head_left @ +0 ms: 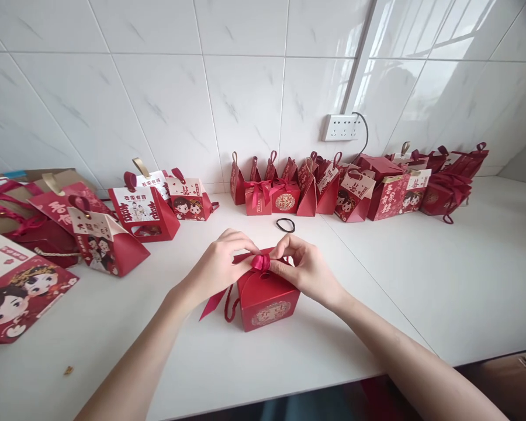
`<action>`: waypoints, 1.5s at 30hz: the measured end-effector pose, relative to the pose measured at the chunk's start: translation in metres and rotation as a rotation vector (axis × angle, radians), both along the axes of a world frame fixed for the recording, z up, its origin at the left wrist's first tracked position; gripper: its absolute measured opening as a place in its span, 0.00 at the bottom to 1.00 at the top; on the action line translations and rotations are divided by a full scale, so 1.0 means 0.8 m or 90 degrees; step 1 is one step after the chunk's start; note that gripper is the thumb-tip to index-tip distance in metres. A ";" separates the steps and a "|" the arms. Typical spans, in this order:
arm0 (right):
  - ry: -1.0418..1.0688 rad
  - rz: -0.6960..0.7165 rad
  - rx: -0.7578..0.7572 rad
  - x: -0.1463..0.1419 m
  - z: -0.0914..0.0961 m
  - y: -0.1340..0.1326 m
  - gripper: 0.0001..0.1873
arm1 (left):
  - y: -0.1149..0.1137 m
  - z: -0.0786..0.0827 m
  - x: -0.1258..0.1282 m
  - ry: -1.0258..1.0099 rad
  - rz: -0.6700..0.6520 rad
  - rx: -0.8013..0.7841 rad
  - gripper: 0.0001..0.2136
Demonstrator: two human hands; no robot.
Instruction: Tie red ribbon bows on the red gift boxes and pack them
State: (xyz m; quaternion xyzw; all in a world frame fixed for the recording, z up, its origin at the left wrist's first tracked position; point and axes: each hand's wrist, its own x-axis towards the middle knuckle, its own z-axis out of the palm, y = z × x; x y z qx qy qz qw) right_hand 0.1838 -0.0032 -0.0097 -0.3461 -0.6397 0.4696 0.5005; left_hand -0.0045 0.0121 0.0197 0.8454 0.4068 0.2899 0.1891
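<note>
A red gift box [269,304] with a gold round emblem on its front stands on the white counter before me. On its top lies a gathered knot of shiny red ribbon [260,262]. My left hand [225,260] pinches the ribbon from the left, thumb and forefinger closed on it. From the other side my right hand [304,266] also grips the ribbon between thumb and bent fingers. One ribbon tail [213,304] hangs off to the left, beside a dark red cord loop [231,307] at the box's side.
Several red gift boxes [284,199] line the tiled wall, with more on the right [386,193]. Others [107,248] crowd the left. A black hair tie [285,225] lies behind my box. A power strip [342,127] is on the wall. The counter's front edge [272,399] is close.
</note>
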 end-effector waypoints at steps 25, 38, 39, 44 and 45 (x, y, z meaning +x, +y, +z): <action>-0.165 -0.011 0.187 0.010 0.003 0.002 0.04 | -0.007 -0.008 0.009 -0.200 -0.077 -0.300 0.14; -0.277 -0.004 0.370 0.019 0.005 0.002 0.02 | -0.002 -0.018 0.005 -0.304 -0.088 -0.373 0.12; -0.278 -0.005 0.376 0.019 0.005 0.003 0.01 | -0.002 -0.018 0.005 -0.307 -0.091 -0.374 0.12; -0.299 -0.018 0.444 0.022 0.005 0.003 0.05 | -0.005 -0.014 0.006 -0.283 -0.067 -0.346 0.13; -0.305 -0.018 0.458 0.023 0.005 0.003 0.05 | -0.006 -0.012 0.006 -0.264 -0.046 -0.323 0.14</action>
